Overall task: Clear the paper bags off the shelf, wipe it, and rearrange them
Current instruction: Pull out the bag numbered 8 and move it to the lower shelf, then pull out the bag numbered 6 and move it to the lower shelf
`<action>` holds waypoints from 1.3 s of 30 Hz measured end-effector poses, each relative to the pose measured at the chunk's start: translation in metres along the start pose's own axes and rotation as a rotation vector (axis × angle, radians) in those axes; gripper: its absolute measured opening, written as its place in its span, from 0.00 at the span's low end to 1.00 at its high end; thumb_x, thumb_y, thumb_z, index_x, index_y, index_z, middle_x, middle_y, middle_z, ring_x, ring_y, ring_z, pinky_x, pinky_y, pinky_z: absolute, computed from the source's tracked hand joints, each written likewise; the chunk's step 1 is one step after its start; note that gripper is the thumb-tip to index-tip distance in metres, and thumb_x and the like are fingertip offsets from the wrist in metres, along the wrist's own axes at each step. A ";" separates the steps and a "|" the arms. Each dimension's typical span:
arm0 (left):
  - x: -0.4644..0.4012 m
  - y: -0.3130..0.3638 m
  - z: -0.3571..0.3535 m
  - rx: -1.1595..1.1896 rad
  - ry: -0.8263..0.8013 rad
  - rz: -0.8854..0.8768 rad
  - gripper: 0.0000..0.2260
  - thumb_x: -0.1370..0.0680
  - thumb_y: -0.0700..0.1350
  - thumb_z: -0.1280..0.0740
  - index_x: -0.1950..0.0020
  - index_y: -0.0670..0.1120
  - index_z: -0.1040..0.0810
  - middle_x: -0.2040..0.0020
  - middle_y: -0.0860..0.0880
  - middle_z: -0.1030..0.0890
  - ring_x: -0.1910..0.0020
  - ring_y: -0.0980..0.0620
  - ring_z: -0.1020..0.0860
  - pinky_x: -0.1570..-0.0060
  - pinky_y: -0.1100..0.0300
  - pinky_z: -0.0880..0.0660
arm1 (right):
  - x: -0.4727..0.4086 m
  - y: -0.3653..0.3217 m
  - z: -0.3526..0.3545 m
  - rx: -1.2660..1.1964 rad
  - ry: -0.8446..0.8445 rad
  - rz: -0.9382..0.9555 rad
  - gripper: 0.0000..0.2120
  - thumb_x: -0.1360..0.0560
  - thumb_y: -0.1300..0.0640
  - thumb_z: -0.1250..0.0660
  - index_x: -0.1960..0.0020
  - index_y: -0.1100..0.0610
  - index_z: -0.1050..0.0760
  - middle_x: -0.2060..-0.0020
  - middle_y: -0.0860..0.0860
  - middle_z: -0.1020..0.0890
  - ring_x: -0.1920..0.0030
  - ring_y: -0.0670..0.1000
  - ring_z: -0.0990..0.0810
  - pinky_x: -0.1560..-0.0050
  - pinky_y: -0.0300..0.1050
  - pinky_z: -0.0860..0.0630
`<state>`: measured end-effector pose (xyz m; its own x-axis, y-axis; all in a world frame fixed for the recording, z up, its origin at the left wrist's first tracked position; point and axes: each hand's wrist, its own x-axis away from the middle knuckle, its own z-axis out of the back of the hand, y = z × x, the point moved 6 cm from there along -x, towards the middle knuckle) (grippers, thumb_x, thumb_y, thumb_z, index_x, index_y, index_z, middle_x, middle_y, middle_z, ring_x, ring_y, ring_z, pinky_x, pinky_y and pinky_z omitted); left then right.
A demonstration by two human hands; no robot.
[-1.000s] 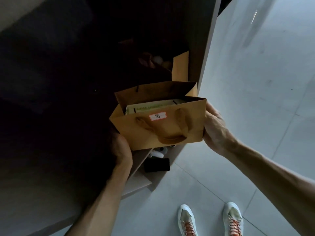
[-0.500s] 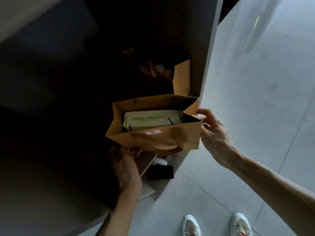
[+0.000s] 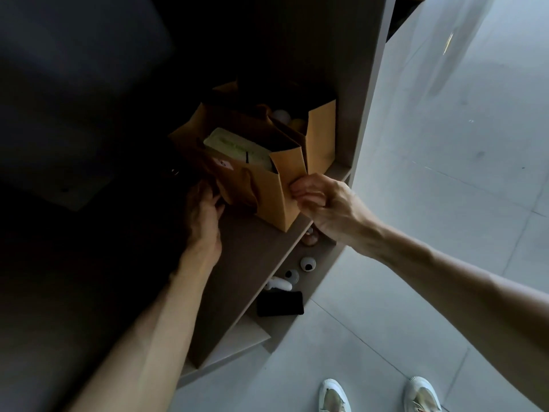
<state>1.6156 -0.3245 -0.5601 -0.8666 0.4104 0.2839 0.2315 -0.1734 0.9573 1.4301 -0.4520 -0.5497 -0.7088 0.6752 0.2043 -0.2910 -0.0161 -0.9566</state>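
- Since half a second ago, the near paper bag (image 3: 261,188) has been brought down out of the air and is now set on the shelf (image 3: 252,257), its corner close to the front edge.
- Its right side panel is pinched by the right hand (image 3: 320,203), fingers curled tight against the fold.
- At the bag's left lower side, the left hand (image 3: 205,215) is laid in deep shadow; its fingers reach the bag, but whether a grip is made cannot be told.
- A pale green pack (image 3: 237,150) is seen inside the open top.
- Just behind, a second paper bag (image 3: 320,135) is stood against the upright panel (image 3: 362,114), touching the first.
- Below, small white objects (image 3: 307,263) and a black item (image 3: 279,303) are kept on a lower shelf.
- White shoes (image 3: 334,395) are planted on the grey floor.
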 end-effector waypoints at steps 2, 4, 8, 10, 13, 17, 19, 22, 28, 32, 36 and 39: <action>-0.005 0.004 -0.002 -0.049 -0.060 -0.002 0.19 0.17 0.45 0.43 0.25 0.51 0.37 0.31 0.49 0.27 0.36 0.54 0.26 0.34 0.55 0.31 | -0.003 -0.003 -0.002 0.078 -0.050 0.049 0.17 0.24 0.67 0.37 0.42 0.49 0.23 0.45 0.45 0.19 0.43 0.43 0.20 0.39 0.45 0.23; -0.005 0.007 -0.001 -0.080 -0.087 -0.003 0.20 0.18 0.46 0.42 0.25 0.52 0.37 0.33 0.51 0.27 0.38 0.54 0.25 0.38 0.55 0.28 | -0.003 -0.005 -0.002 0.132 -0.066 0.103 0.15 0.23 0.66 0.36 0.40 0.51 0.24 0.45 0.47 0.19 0.43 0.44 0.21 0.41 0.43 0.22; 0.006 0.001 0.003 -0.169 -0.064 -0.005 0.17 0.19 0.47 0.40 0.30 0.49 0.32 0.39 0.49 0.24 0.50 0.53 0.19 0.51 0.57 0.22 | 0.008 -0.011 0.010 0.249 -0.002 0.247 0.08 0.22 0.58 0.34 0.43 0.51 0.23 0.48 0.46 0.19 0.49 0.41 0.19 0.52 0.35 0.20; 0.017 -0.001 0.002 -0.231 -0.062 0.000 0.11 0.18 0.45 0.40 0.36 0.48 0.29 0.45 0.49 0.21 0.57 0.53 0.19 0.58 0.60 0.22 | 0.018 -0.019 0.017 0.300 0.029 0.320 0.07 0.22 0.54 0.34 0.44 0.52 0.23 0.49 0.46 0.19 0.51 0.41 0.19 0.54 0.39 0.20; 0.035 0.005 -0.002 -0.294 -0.108 -0.035 0.06 0.18 0.45 0.40 0.43 0.48 0.28 0.54 0.50 0.21 0.64 0.54 0.21 0.64 0.62 0.25 | 0.036 -0.038 0.027 0.331 0.050 0.404 0.06 0.22 0.52 0.34 0.46 0.51 0.23 0.52 0.45 0.18 0.53 0.41 0.20 0.58 0.39 0.20; 0.070 0.033 -0.012 -0.382 -0.276 -0.137 0.09 0.19 0.47 0.39 0.45 0.43 0.25 0.58 0.49 0.21 0.65 0.53 0.21 0.66 0.62 0.25 | 0.067 -0.074 0.047 0.200 0.073 0.395 0.06 0.23 0.52 0.33 0.50 0.53 0.22 0.56 0.44 0.18 0.56 0.42 0.19 0.65 0.31 0.26; 0.091 0.057 -0.018 -0.389 -0.319 -0.182 0.08 0.19 0.46 0.40 0.48 0.43 0.25 0.60 0.48 0.21 0.65 0.52 0.20 0.66 0.60 0.26 | 0.085 -0.100 0.056 0.155 0.088 0.412 0.09 0.25 0.49 0.34 0.52 0.54 0.22 0.58 0.43 0.18 0.58 0.40 0.19 0.66 0.28 0.27; 0.126 0.091 -0.019 -0.325 -0.322 -0.202 0.07 0.19 0.46 0.40 0.50 0.44 0.24 0.61 0.47 0.21 0.64 0.49 0.20 0.65 0.59 0.24 | 0.111 -0.137 0.068 0.152 0.096 0.471 0.06 0.26 0.50 0.34 0.53 0.53 0.24 0.62 0.41 0.20 0.62 0.40 0.19 0.67 0.28 0.28; 0.208 0.151 -0.026 -0.391 -0.472 -0.218 0.12 0.21 0.52 0.39 0.47 0.46 0.24 0.60 0.50 0.19 0.60 0.48 0.18 0.62 0.59 0.22 | 0.166 -0.213 0.103 0.210 0.098 0.611 0.09 0.24 0.50 0.33 0.52 0.56 0.23 0.63 0.44 0.19 0.64 0.44 0.19 0.66 0.34 0.25; 0.251 0.205 -0.038 -0.465 -0.534 -0.266 0.08 0.21 0.54 0.38 0.48 0.53 0.23 0.57 0.52 0.18 0.58 0.52 0.17 0.58 0.59 0.21 | 0.193 -0.278 0.142 0.215 0.096 0.672 0.05 0.24 0.53 0.32 0.51 0.54 0.24 0.61 0.39 0.19 0.62 0.42 0.19 0.63 0.29 0.27; 0.272 0.271 -0.051 -0.463 -0.530 -0.368 0.10 0.22 0.57 0.38 0.46 0.54 0.24 0.56 0.54 0.18 0.56 0.54 0.18 0.58 0.63 0.23 | 0.197 -0.349 0.171 0.248 0.105 0.772 0.04 0.24 0.52 0.33 0.51 0.52 0.25 0.60 0.39 0.20 0.60 0.42 0.18 0.63 0.32 0.23; 0.279 0.321 -0.050 -0.411 -0.468 -0.442 0.11 0.22 0.56 0.38 0.45 0.51 0.24 0.55 0.51 0.18 0.57 0.53 0.18 0.58 0.61 0.23 | 0.191 -0.399 0.180 0.236 0.079 0.819 0.07 0.25 0.47 0.36 0.50 0.49 0.26 0.61 0.40 0.20 0.59 0.44 0.19 0.63 0.36 0.21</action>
<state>1.4265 -0.3102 -0.1768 -0.5418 0.8396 -0.0391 -0.3558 -0.1869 0.9157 1.2951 -0.4497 -0.0920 -0.7094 0.4328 -0.5562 0.1611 -0.6688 -0.7258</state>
